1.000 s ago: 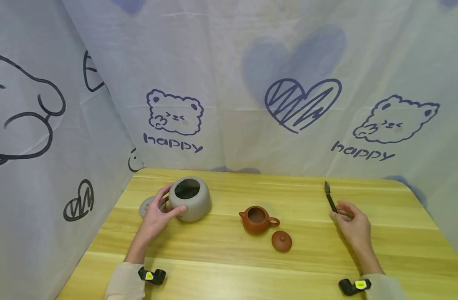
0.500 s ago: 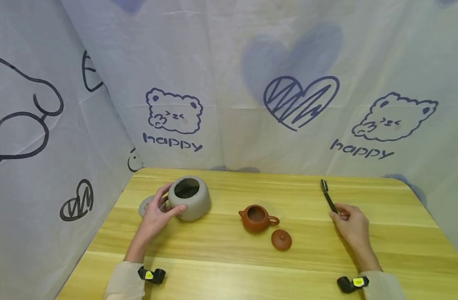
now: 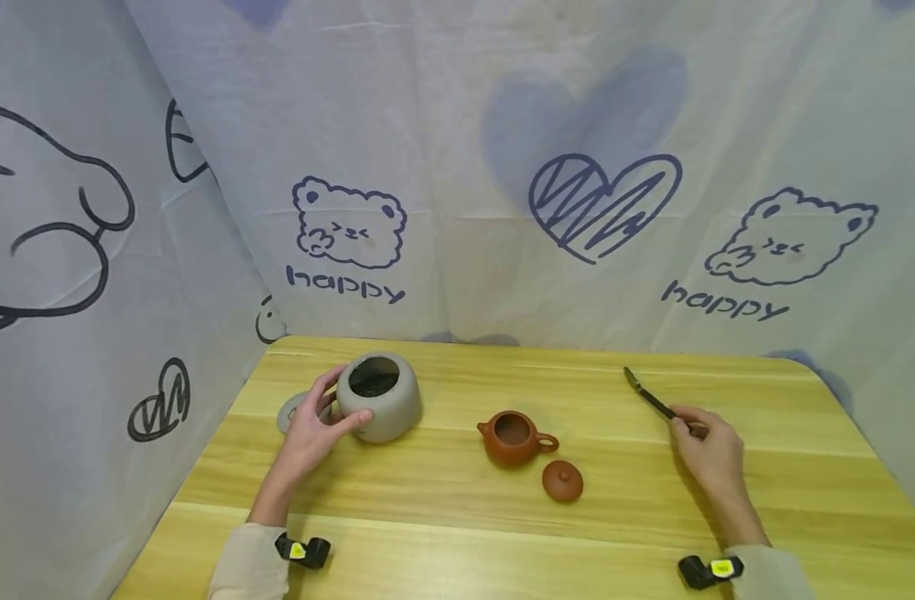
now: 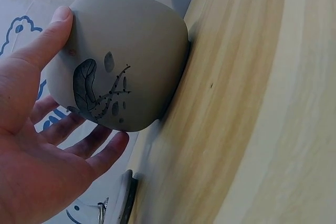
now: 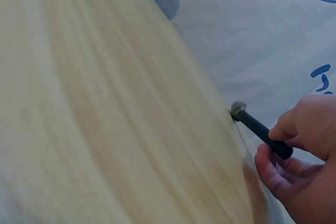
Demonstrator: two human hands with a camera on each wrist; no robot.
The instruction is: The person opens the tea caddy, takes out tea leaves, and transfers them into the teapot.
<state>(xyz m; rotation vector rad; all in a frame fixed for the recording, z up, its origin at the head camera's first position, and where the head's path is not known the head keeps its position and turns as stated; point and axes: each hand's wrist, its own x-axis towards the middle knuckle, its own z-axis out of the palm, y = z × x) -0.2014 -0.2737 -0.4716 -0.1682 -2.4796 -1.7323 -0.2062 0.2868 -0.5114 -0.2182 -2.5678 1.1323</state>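
Gripping the open grey jar (image 3: 386, 417) between thumb and fingers of the left hand (image 3: 315, 431), with dark contents (image 3: 375, 385) inside and a flat lid (image 3: 287, 414) partly hidden behind those fingers; pinching a spoon (image 3: 656, 402) in the right hand (image 3: 711, 454), with head pointing away beyond the fingertips. Apparently just readying to scoop, so probably calling for a leftward reach from the right fingers, over the uncovered teapot (image 3: 510, 452) and round brown lid (image 3: 562, 482) between both hands, to the jar's mouth.
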